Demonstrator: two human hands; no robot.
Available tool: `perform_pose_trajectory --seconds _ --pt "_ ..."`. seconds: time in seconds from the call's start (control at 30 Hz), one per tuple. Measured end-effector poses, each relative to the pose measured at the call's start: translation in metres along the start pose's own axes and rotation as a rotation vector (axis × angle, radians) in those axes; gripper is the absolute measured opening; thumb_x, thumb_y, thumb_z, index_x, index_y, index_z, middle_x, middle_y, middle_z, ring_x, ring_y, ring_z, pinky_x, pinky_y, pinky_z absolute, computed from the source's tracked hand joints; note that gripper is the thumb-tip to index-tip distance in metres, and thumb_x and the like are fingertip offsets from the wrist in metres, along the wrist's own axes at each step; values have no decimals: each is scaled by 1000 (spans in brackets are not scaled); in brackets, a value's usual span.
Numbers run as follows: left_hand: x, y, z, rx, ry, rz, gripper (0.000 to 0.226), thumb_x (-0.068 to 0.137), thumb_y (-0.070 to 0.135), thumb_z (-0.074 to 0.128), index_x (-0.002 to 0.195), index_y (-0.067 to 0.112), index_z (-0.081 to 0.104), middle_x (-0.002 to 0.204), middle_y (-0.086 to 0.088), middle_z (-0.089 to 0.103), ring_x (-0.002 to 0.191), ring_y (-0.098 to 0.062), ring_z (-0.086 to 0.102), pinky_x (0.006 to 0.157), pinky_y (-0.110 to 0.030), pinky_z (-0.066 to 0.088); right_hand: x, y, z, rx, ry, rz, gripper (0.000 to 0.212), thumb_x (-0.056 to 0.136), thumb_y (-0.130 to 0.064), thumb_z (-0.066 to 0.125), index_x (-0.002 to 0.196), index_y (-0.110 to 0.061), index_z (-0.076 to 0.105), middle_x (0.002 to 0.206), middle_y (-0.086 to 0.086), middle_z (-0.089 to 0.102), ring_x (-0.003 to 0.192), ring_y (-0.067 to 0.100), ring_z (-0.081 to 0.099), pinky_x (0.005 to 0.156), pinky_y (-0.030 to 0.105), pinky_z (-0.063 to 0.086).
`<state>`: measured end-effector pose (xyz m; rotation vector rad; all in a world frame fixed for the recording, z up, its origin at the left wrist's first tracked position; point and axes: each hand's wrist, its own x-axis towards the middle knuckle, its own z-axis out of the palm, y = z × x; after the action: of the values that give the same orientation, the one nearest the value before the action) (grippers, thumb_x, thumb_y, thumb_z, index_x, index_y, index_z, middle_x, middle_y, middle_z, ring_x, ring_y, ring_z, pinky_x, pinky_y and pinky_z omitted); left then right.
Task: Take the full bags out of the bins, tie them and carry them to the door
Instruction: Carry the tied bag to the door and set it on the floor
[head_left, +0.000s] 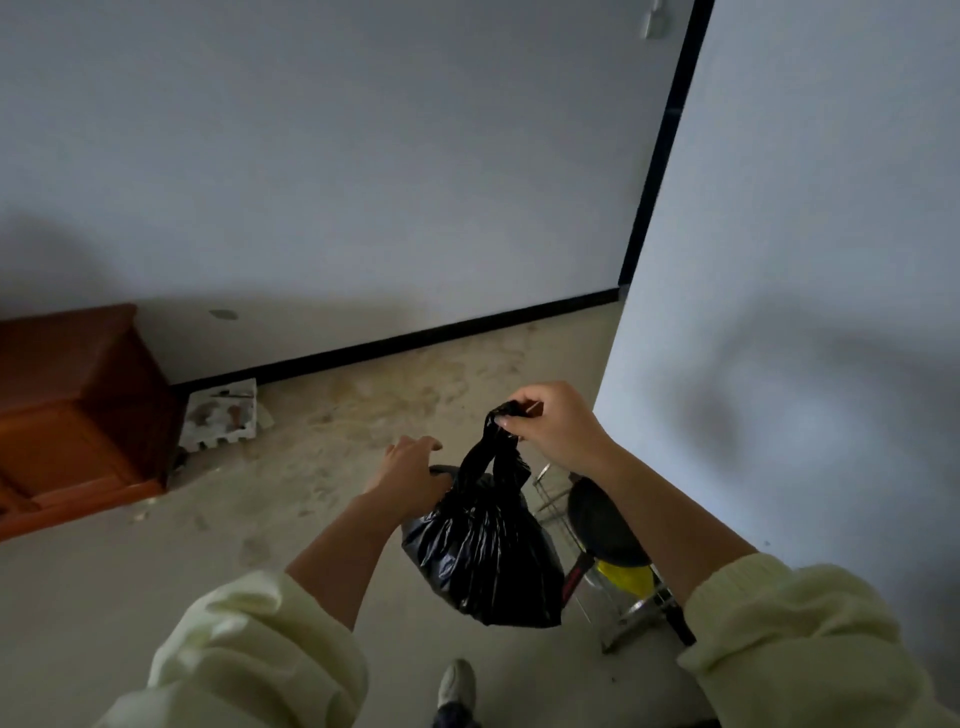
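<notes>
Shoe (457, 683) showing at bottom edge on floor (156, 561). Black bag (483, 551) hanging in air btwn both arms, above floor. Left hand (410, 467) resting w/ fingers spread against bag's upper left side. Right hand (558, 421) pinching shut on bag's twisted neck. Wire rack (623, 597) sitting just behind bag; wooden cabinet (78, 410) standing far left by wall.

stained concrete floor (363, 415), wooden cabinet (72, 410), white tray (221, 418), wire rack (623, 597)

Glossy, crinkled black plastic bag (485, 551); polished reddish-brown wood cabinet (72, 410); shiny metal wire rack (631, 605); matt, stained concrete-like floor (322, 467); soft pale-yellow knit cloth sleeves (249, 660); smooth matt painted wall (363, 156).
</notes>
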<state>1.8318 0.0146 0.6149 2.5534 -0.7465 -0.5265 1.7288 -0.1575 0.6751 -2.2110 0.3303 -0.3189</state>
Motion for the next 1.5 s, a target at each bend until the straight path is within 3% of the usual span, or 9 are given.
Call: perform_pose_trajectory --seconds 0.23,0.33,0.53,0.7,0.77,0.97,1.27,1.37,1.5 --pt "176 -19 -61 -16 -12 -10 60 87 41 63 138 15 45 144 -12 38 135 -30 32 109 -42 32 179 30 5 39 12 -1 5 80 -13 75 85 -12 76 75 -1 73 69 10 66 67 22 51" --pt "244 -16 -85 -4 -17 4 64 84 49 63 137 17 46 142 -11 40 133 -29 36 107 -41 34 248 39 -2 52 15 26 6 80 -13 75 85 -12 76 77 1 74 72 14 68 71 28 53" --pt "377 0 -114 18 -36 55 53 89 36 61 137 18 47 140 -10 41 132 -28 37 107 -38 34 371 76 -15 37 33 59 8 80 -15 75 86 -9 76 77 4 73 70 16 68 69 32 58" --pt "510 13 -136 66 -50 136 50 89 29 57 137 20 46 143 -8 41 134 -26 36 109 -38 34 485 117 -30 79 70 124 9 79 -12 76 88 -10 77 77 5 74 65 11 68 62 22 56" --pt "567 22 -143 65 -67 169 50 89 27 56 138 20 45 142 -8 40 132 -27 38 106 -38 37 537 137 -37 72 97 138 10 78 -11 77 88 -11 76 77 4 74 66 14 69 64 25 58" --pt "725 62 -164 112 -116 245 49 92 24 54 139 21 43 142 -9 38 132 -27 36 101 -37 41 667 185 -73 46 166 209 12 77 -11 77 80 -22 73 73 -2 71 59 1 64 62 18 55" --pt "938 151 -171 122 -52 346 45 90 20 52 135 21 49 137 -7 46 127 -24 42 99 -37 43 841 278 -154 -25 228 285 5 77 -14 77 80 -13 73 73 3 72 60 8 64 62 25 54" --pt "1007 184 -164 98 -12 334 42 90 19 53 132 21 52 136 -6 48 125 -23 43 98 -35 43 898 313 -181 -42 207 273 4 78 -13 76 78 -12 73 68 -3 69 55 2 60 59 19 50" --pt "1087 236 -153 70 25 290 43 89 14 53 131 20 52 136 -6 47 127 -22 42 100 -36 41 972 355 -232 -85 176 278 11 79 -12 75 88 -5 74 81 6 71 67 9 61 59 12 44"
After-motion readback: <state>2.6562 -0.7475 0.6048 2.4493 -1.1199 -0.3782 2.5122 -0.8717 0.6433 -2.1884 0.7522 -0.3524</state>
